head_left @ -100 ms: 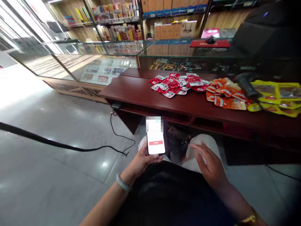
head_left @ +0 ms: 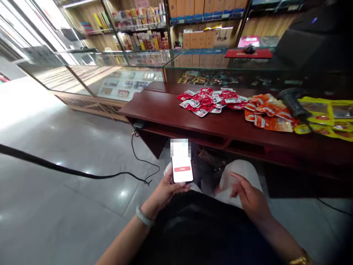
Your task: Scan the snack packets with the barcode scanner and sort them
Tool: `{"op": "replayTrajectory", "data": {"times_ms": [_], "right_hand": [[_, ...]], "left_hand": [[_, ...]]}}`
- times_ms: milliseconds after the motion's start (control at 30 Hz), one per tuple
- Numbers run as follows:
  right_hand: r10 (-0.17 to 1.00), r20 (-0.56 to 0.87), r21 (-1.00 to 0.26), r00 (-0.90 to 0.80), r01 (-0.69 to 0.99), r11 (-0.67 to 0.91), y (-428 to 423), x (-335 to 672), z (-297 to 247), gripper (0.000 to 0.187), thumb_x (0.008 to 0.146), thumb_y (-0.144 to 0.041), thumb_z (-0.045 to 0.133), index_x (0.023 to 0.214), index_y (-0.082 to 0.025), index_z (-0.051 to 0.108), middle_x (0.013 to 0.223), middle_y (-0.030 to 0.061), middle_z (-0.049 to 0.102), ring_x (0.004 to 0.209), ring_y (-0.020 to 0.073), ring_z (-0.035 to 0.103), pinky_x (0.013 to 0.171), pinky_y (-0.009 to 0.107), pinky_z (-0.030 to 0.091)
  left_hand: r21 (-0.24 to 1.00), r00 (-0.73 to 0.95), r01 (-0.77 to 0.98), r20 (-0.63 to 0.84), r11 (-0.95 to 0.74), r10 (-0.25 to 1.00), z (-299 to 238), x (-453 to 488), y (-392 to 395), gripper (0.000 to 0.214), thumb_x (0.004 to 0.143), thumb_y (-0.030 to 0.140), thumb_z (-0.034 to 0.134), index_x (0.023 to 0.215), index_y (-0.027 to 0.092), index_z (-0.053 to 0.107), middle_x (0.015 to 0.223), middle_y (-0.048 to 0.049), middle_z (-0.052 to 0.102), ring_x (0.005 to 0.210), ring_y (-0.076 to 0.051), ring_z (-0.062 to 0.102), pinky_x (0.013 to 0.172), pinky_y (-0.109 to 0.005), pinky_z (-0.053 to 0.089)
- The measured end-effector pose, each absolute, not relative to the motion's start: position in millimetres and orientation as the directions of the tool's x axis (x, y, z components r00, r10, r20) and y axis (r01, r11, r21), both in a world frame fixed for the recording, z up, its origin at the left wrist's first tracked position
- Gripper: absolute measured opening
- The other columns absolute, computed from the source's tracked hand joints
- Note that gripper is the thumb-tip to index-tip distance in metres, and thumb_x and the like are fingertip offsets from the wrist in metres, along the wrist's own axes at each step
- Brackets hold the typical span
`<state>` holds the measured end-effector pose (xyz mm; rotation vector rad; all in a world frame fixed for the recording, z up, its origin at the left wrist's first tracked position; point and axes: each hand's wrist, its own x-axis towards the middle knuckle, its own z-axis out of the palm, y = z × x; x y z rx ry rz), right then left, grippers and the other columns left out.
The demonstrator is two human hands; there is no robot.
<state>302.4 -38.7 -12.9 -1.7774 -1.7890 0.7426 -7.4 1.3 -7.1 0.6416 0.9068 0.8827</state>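
Note:
A smartphone (head_left: pixel 182 169) with a bright white screen and a red bar across it rests in my left hand (head_left: pixel 168 189). The fingers and thumb wrap round its lower end and left edge. The top of the screen is blurred into blocks. To the right of the phone, my right hand (head_left: pixel 249 195) hovers over my right knee, holding nothing. Its index finger is stretched out toward the left, while the other fingers bend loosely.
Ahead stands a dark red desk (head_left: pixel 154 106) bearing red snack packets (head_left: pixel 202 99), orange packets (head_left: pixel 271 114), yellow packets (head_left: pixel 317 106) and a black barcode scanner (head_left: pixel 295 105). Behind it runs a glass display counter (head_left: pixel 110 79). A black cable (head_left: pixel 82 175) crosses on the left.
My right hand has shifted slightly right, its index finger now standing out more from the curled others. The view has tilted a little; the phone stays in my left hand.

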Motion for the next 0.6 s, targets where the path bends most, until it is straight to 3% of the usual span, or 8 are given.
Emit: {"op": "replayTrajectory", "data": {"times_ms": [33, 100, 233, 333, 600], "right_hand": [[0.996, -0.085, -0.691, 0.009, 0.719, -0.066, -40.2, 307.4, -17.8, 0.047, 0.099, -0.04, 0.028, 0.14, -0.023, 0.045, 0.059, -0.0031, 0.066, 0.071, 0.0206, 0.072, 0.075, 0.033, 0.055], [0.986, -0.149, -0.677, 0.08, 0.718, -0.161, -44.0, 318.1, -29.3, 0.049, 0.098, -0.042, 0.03, 0.138, -0.022, 0.048, 0.049, -0.0046, 0.059, 0.069, 0.0215, 0.072, 0.068, 0.03, 0.054], [0.966, -0.239, -0.618, 0.103, 0.751, -0.233, -53.4, 336.1, -53.7, 0.053, 0.094, -0.036, 0.029, 0.143, -0.024, 0.043, 0.05, -0.0052, 0.061, 0.058, 0.0204, 0.068, 0.057, 0.027, 0.049], [0.958, -0.276, -0.623, 0.076, 0.745, -0.238, -58.0, 342.4, -68.1, 0.058, 0.091, -0.032, 0.03, 0.148, -0.025, 0.034, 0.051, -0.0068, 0.06, 0.05, 0.0185, 0.063, 0.056, 0.026, 0.048], [0.927, -0.373, -0.6, 0.033, 0.754, -0.269, -53.4, 343.5, -86.4, 0.061, 0.089, -0.033, 0.03, 0.15, -0.023, 0.029, 0.07, -0.004, 0.071, 0.059, 0.0183, 0.067, 0.059, 0.025, 0.049]], "left_hand": [[0.78, 0.315, -0.379, -0.397, 0.498, 0.862, -9.5, -10.5, 2.2, 0.087, 0.069, 0.015, 0.08, 0.142, 0.024, 0.034, 0.113, -0.013, 0.066, 0.087, -0.025, 0.071, 0.083, -0.037, 0.058], [0.769, 0.294, -0.398, -0.409, 0.5, 0.864, -14.1, -17.9, 5.2, 0.084, 0.069, 0.015, 0.08, 0.14, 0.024, 0.037, 0.114, -0.0131, 0.066, 0.087, -0.024, 0.071, 0.084, -0.038, 0.058], [0.774, 0.233, -0.419, -0.414, 0.475, 0.88, -19.9, -34.3, 16.9, 0.074, 0.069, 0.016, 0.08, 0.133, 0.021, 0.044, 0.114, -0.0137, 0.067, 0.088, -0.025, 0.071, 0.089, -0.042, 0.056], [0.787, 0.163, -0.444, -0.399, 0.429, 0.902, -21.0, -43.3, 31.1, 0.072, 0.069, 0.015, 0.08, 0.132, 0.021, 0.045, 0.114, -0.0135, 0.067, 0.089, -0.025, 0.071, 0.09, -0.043, 0.055], [0.807, -0.028, -0.525, -0.332, 0.269, 0.943, -28.9, -53.7, 81.9, 0.067, 0.066, 0.01, 0.08, 0.124, 0.02, 0.049, 0.105, -0.0108, 0.07, 0.086, -0.024, 0.072, 0.088, -0.038, 0.057]]}}
